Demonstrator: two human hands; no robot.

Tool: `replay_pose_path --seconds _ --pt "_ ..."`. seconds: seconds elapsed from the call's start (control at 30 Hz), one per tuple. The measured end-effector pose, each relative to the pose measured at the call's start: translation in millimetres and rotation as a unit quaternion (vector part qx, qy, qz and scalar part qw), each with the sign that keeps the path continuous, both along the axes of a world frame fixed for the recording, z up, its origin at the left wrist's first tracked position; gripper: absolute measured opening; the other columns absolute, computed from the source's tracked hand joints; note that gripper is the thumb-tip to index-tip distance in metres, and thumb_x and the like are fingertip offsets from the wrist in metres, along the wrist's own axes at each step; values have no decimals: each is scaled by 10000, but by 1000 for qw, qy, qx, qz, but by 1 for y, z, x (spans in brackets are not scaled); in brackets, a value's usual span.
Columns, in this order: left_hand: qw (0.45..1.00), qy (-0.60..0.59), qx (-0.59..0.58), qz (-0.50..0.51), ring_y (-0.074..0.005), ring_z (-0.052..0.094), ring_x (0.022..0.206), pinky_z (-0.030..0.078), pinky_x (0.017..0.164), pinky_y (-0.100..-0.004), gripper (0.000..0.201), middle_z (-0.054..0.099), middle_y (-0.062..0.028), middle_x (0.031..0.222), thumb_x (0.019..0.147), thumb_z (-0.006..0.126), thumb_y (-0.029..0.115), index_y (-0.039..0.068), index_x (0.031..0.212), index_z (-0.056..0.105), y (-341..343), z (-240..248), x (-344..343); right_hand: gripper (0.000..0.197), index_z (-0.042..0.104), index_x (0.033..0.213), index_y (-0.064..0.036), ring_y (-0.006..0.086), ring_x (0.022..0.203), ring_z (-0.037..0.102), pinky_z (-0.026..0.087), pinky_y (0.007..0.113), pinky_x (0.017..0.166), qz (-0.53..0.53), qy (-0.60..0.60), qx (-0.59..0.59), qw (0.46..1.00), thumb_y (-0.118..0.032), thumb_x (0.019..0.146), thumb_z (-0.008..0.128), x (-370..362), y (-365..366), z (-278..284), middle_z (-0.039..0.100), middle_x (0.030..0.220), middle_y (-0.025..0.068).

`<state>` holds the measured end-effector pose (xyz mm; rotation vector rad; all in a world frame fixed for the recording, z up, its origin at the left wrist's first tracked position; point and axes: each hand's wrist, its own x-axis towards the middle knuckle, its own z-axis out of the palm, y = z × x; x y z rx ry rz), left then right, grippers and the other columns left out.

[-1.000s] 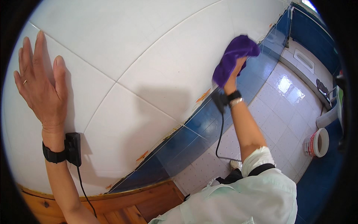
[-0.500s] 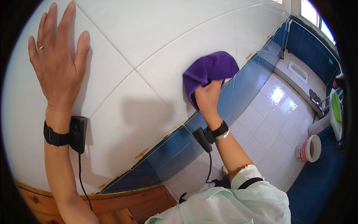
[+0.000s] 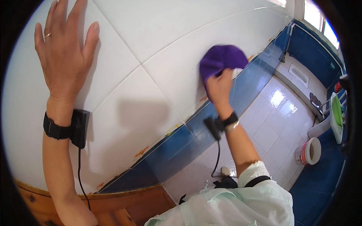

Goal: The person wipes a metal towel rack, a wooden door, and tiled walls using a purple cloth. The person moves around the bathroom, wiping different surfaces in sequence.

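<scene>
1. The right hand (image 3: 220,87) is closed on a purple cloth (image 3: 218,60), pressing it on the white tiled wall (image 3: 166,45).
2. The left hand (image 3: 64,56) lies flat with fingers spread, well left of the cloth.
3. It appears a wiping step; the next stroke needs steady pressure.

Lighting: bright daylight from the window (image 3: 315,19) at upper right. Glare: white patch on the glossy white floor tiles (image 3: 277,98). Shadows: soft grey shapes on the white tiled wall (image 3: 158,45), beside the left hand (image 3: 64,56) and below the right hand (image 3: 218,88). Focus: sharp centrally. Distortion: tile seams bow; black circular rim.
</scene>
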<state>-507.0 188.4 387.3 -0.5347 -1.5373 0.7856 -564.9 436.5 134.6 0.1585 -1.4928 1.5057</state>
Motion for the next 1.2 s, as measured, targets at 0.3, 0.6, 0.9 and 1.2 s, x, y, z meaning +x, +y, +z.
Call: replay_pose_path --seconds 0.3,0.6,0.9,1.2 --pt "999 -31 6 43 -247 238 1511 114 1231 -520 561 318 -73 1614 971 514 303 211 1515 418 10 0 8 425 694 921 -16 563 1343 339 269 684 1070 -1 179 293 939 -200 542 756 -36 -73 5 493 1306 264" --pt "990 -74 77 90 -333 214 1512 102 1224 -550 593 290 -154 1612 897 541 179 90 1475 438 23 -3 19 404 585 1268 41 423 1272 471 340 463 1112 -259 60 16 964 -162 920 611 -199 149 28 537 1367 248" --pt "983 -113 117 80 -370 275 1481 137 1201 -595 597 322 -201 1582 876 593 209 98 1452 481 30 -2 29 389 659 898 -102 539 1317 372 295 677 1098 10 327 407 853 -321 608 798 -59 -29 80 530 1237 158" --pt "981 -122 144 54 -355 306 1468 163 1195 -597 572 354 -194 1566 841 656 233 109 1390 551 30 1 34 256 681 989 42 526 1324 400 310 544 1131 -295 219 206 907 -104 781 650 -208 170 262 478 1404 332"
